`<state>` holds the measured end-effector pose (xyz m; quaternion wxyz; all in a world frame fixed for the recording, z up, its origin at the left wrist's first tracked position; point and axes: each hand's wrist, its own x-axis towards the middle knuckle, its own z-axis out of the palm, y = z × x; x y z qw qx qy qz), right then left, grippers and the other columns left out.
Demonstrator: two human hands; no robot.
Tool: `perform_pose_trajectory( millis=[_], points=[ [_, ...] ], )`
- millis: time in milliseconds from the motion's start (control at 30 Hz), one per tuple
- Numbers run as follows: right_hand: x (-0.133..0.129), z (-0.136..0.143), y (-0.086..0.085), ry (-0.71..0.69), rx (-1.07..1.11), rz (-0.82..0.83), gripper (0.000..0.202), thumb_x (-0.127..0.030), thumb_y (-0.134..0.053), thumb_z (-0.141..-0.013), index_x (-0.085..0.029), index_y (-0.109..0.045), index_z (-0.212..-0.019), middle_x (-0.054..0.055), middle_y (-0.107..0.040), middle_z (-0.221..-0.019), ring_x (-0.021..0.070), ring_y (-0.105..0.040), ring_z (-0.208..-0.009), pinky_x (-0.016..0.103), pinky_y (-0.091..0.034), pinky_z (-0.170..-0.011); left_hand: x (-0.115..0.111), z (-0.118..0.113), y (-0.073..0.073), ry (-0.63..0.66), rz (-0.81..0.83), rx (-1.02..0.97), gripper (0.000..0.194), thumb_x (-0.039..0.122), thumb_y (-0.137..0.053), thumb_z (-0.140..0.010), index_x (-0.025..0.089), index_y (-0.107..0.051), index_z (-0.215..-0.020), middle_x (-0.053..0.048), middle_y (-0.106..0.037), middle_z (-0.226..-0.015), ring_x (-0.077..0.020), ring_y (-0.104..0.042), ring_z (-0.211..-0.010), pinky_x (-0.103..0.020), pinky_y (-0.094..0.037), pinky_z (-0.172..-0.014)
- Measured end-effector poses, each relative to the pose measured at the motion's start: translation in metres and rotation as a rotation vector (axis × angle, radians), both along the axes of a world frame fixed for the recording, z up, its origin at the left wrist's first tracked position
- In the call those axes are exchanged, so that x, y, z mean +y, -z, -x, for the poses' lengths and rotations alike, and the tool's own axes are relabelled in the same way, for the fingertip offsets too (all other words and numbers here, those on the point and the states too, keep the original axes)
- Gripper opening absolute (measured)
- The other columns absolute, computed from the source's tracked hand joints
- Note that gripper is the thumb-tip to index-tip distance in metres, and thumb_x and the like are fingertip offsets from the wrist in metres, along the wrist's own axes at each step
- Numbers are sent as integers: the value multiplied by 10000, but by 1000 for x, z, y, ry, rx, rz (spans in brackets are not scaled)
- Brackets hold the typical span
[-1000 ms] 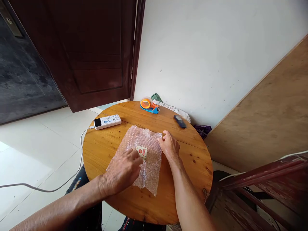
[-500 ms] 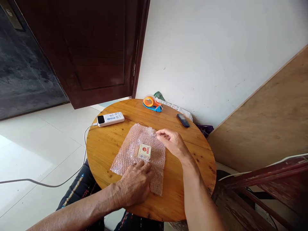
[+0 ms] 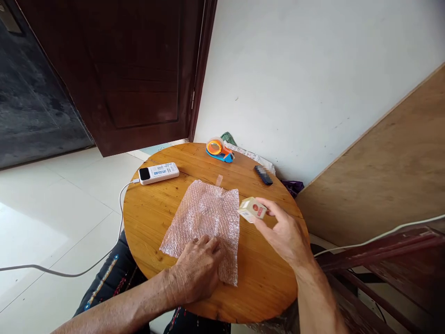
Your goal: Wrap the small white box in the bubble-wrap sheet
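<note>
A sheet of pinkish bubble wrap lies spread on the round wooden table, with a strip of clear tape sticking out past its far edge. My left hand rests on the near part of the wrap, fingers curled; whatever is under the fingertips is hidden. To the right of the wrap, my right hand pinches a small cream box with a red round mark between thumb and fingers, raised and tilted above the table.
An orange and blue tape dispenser stands at the table's far edge. A white device with a cable lies at the far left, and a dark object at the far right. A wall rises behind.
My right hand has taken hold of the small box, lifted it off the bubble wrap and moved it right. The tape strip now shows beyond the wrap's far edge. My left hand has hardly moved.
</note>
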<state>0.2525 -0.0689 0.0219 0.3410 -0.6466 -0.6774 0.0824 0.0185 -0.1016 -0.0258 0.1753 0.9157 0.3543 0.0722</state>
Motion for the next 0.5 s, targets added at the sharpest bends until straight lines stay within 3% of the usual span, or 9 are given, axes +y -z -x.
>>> perform_pose_trajectory(
  millis=[67,167,233,300,400,500],
  points=[
    [-2,-26,12,99,-72,9,445,-314,-595,-769,-242,-638,-1206,86,-725,-1129,278,-669,-1013,415,-510,-897,1,0,-1,11,1,6,298,174,-541,-801,200,-548,-1098,-94,-585,-1217,-299,-565,-1062,-484,-555,-856],
    [-6,-46,29,100,-157,132,475,-269,-557,-746,-232,-636,-1212,97,-701,-1192,289,-660,-1077,437,-509,-932,2,0,-2,25,-11,16,298,156,-532,-790,198,-543,-1084,-94,-590,-1192,-298,-571,-1049,-481,-557,-850],
    [-10,-42,27,129,-185,103,460,-286,-566,-762,-215,-643,-1210,131,-622,-1332,322,-601,-1197,485,-469,-1007,3,0,-3,21,-22,24,286,155,-535,-785,198,-545,-1068,-97,-590,-1189,-300,-571,-1054,-477,-557,-848],
    [-15,-25,14,149,-173,-14,400,-329,-572,-810,-199,-663,-1178,154,-560,-1404,340,-550,-1262,512,-434,-1056,3,0,-4,26,-27,36,281,159,-535,-788,199,-547,-1066,-101,-587,-1195,-301,-572,-1059,-475,-559,-845],
    [-18,19,-9,-76,-84,-115,316,-301,-487,-921,-229,-667,-1171,104,-642,-1284,257,-592,-1211,422,-452,-1070,3,-2,-4,33,-16,52,278,177,-546,-789,195,-557,-1067,-108,-588,-1196,-305,-572,-1066,-478,-556,-861],
    [-11,59,-9,-388,-139,43,369,-186,-444,-925,-236,-638,-1236,77,-606,-1351,222,-559,-1263,394,-434,-1106,3,-2,-5,24,-9,40,413,203,-570,-781,190,-541,-1192,-126,-570,-1266,-325,-572,-1080,-501,-554,-868]
  ],
)
